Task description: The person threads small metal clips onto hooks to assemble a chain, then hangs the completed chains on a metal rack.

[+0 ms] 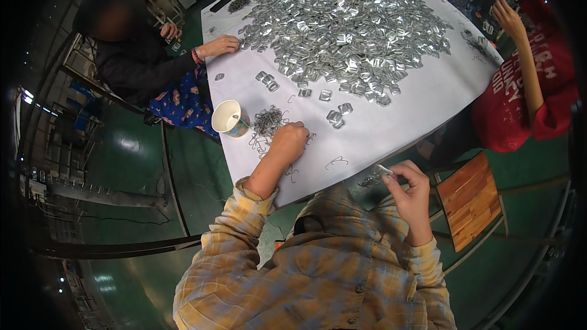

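My left hand (290, 141) is over the white table, its fingers curled down at the edge of a pile of thin bent wire pieces (268, 122). What lies in its fingertips is hidden. Off the table's near edge, my right hand (411, 190) pinches a small shiny metal buckle (383, 170) between thumb and fingers. Beside that buckle hangs a blurred cluster of small metal bits. A paper cup (231, 118) stands to the left of the wire pile. Loose buckles (335, 118) lie ahead of my hands.
A large heap of silver buckles (348, 30) covers the far part of the table (361, 146). At the left, a person in a dark top (131, 70) reaches onto the table. Another in red (520, 104) works at the right. A wooden stool (468, 198) stands at my right.
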`<state>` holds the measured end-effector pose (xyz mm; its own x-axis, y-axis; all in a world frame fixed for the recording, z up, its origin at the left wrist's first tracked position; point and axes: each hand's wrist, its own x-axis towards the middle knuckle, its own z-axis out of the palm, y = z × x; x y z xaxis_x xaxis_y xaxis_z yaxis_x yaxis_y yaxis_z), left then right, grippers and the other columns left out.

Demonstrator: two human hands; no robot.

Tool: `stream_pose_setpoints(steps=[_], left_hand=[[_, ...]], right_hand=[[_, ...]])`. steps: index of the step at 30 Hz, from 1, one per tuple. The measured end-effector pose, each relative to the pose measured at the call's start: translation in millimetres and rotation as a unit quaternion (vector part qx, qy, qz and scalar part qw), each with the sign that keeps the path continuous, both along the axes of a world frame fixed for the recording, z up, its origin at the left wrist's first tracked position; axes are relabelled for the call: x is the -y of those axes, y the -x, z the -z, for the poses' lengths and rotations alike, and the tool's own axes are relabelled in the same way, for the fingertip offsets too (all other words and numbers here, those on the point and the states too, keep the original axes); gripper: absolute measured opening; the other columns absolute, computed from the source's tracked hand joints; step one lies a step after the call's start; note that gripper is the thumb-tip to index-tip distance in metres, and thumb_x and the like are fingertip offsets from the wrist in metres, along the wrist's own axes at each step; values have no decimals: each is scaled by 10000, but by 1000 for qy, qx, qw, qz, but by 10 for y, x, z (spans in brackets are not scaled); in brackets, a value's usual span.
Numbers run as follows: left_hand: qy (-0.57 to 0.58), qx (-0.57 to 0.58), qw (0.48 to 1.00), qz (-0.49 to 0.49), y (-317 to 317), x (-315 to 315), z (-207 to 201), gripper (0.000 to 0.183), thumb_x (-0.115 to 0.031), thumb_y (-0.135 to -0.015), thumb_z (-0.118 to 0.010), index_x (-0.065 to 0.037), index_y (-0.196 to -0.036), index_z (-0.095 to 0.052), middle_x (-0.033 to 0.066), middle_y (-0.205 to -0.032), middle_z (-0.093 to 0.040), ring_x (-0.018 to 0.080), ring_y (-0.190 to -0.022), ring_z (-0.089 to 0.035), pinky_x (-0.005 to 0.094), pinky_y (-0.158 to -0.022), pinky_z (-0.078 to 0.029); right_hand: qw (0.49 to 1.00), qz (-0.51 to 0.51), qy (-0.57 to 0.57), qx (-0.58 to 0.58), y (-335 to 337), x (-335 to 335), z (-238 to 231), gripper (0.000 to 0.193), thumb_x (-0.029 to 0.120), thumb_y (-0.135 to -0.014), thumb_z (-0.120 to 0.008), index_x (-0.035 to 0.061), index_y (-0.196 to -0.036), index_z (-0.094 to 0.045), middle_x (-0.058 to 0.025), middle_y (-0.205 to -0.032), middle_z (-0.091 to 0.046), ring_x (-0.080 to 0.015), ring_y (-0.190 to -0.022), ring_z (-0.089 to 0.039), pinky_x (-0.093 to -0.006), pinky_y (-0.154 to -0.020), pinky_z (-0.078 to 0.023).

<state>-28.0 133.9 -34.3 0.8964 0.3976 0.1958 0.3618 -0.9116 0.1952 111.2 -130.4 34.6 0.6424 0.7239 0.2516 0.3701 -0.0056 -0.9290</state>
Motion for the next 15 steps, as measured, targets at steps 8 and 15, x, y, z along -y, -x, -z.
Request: stream_pose_setpoints(steps=[8, 15], left_hand=[[-79, -105, 991, -16, -240, 96, -87, 56, -52, -670, -591, -4, -669, -620, 155, -722, -613, 315, -666, -619, 398, -628, -510], [109, 51, 992, -36, -138, 46, -302, 79, -81, -718, -622, -14, -758, -614, 140, -756, -631, 313, -655, -602, 386, -626, -482]], right_hand=[[1000, -2, -14, -8, 30, -21, 43, 110, -8, -716, -660, -41, -813, -620, -71, -701, -554, -140, -648, -525, -246, -607, -411], [1000, -2, -17, 8, 35, -7, -20, 108, -10, -706, -664, -33, -806, -633, -84, -690, -563, -159, -629, -536, -260, -593, -421]])
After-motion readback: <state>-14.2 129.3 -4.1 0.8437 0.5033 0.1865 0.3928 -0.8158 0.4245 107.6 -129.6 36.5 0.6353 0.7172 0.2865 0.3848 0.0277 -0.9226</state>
